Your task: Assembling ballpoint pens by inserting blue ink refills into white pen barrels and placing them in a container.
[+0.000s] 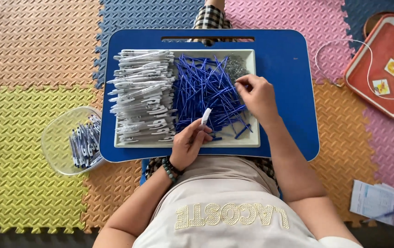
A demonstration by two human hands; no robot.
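Under me, foam puzzle floor mat [31,55], orange, yellow, pink, blue tiles; red tray [383,87] at my right; papers [380,202] nearby.

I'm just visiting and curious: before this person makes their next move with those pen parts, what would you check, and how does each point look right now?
1. White pen barrel held in the left hand: ok, its tip sticks up from the fingers.
2. Right hand at the small metal springs: ok, fingertips are on the pile.
3. A spring actually pinched: cannot tell, too small.
4. Blue refills within reach: ok, heaped mid-tray.
5. White tray sits squarely on the blue lap table: ok.
6. Clear bowl of finished pens within reach: ok, on the mat beside the table.
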